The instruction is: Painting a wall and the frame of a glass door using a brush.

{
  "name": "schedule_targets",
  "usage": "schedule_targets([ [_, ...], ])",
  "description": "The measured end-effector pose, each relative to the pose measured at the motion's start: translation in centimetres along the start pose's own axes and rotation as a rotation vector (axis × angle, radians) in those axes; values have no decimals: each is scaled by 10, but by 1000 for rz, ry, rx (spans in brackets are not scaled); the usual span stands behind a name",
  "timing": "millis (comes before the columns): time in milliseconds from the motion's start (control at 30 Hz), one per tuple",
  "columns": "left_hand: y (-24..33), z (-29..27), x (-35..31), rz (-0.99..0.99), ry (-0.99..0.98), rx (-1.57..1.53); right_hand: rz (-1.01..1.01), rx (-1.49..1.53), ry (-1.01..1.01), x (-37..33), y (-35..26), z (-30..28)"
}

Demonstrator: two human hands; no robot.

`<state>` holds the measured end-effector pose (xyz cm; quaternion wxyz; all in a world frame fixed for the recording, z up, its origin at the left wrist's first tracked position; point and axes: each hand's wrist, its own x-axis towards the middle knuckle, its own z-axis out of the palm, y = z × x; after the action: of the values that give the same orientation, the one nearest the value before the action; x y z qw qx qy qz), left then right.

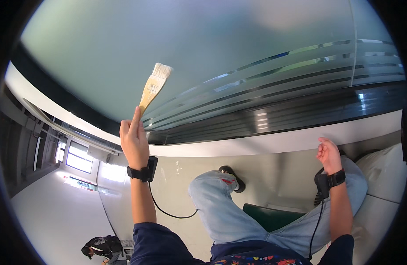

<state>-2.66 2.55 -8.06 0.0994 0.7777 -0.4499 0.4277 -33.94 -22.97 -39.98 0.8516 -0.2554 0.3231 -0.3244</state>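
My left hand [134, 134] is closed around the lower end of a flat paintbrush [152, 89]. Its handle is pale wood with a dark printed mark, and its short, wide white bristles point up and slightly right. The brush is in front of a frosted glass panel [190, 53]; whether the bristles touch the glass cannot be told. Over my right knee, my right hand [329, 155] is loosely closed with its fingers curled in, and nothing shows in it. Both wrists wear a black strap with a small device and a cable.
Clear stripes cross the lower glass, above a glossy black band [256, 119] and a white ledge [274, 143]. A dark green seat [269, 216] shows between my legs. Pale smooth surfaces [380, 176] stand at right. At lower left, another person [104, 248] in dark clothes bends forward.
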Motion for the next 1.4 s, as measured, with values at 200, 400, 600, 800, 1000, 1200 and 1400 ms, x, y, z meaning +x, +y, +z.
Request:
schedule_targets([
  [200, -17, 1, -6, -68, -19, 41, -7, -3, 1, 1, 1, 0],
  [400, -30, 0, -8, -159, -79, 29, -5, -8, 10, 2, 1, 1],
  [600, -22, 2, -11, -248, -181, -342, -2, -10, 3, 1, 1, 1],
  [800, -19, 10, -10, -296, -231, -386, -8, -7, 4, 2, 2, 0],
  [1000, -46, 24, -19, -380, -231, -336, -4, -12, 15, 1, 1, 1],
  [1200, -72, 32, -35, -459, -245, -222, 14, -19, 3, 3, 1, -1],
  [1400, -80, 32, -43, -578, -369, 27, 13, -44, 26, 4, 2, 3],
])
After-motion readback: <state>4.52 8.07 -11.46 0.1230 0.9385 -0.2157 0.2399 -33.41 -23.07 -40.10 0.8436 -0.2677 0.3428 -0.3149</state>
